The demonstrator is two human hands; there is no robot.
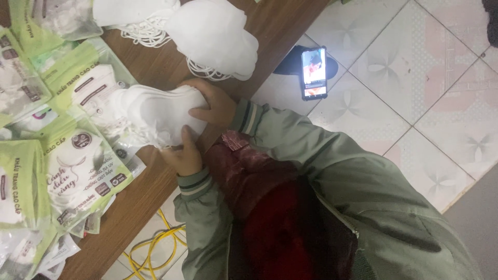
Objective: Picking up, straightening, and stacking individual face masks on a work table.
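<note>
Fingers (182, 136) of the left hand (184, 153) are curled against the near edge of a stack of white masks (155, 114), and the fingers of the right hand (212, 106) close over its right end. Both hands are therefore clamped on the same stack, pressing it together between them. The stack sits just above the wooden table (155, 67), partly over one of the green-and-clear packets (83, 171) that lie spread across the left side of the table.

Judging from how things lie, a good part of the work looks done. Many packets on the left already show white masks through their clear fronts, overlapping one another from the top corner down to the bottom edge of the view. The stack in the hands looks gathered and squared, but it is not inside any packet. Whether an open, unfilled packet waits under it cannot be told, since the stack and the hands cover that spot.

What is left appears to be the loose pile of masks (212, 36) at the far side of the table, their ear loops trailing out beneath them. None of these is bagged.

Off the table, a phone (314, 72) with a lit screen stands on the tiled floor (415, 78) to the right. A yellow cable (150, 249) lies coiled on the floor below the table edge. The person's green jacket sleeves (321, 155) fill the lower right.
</note>
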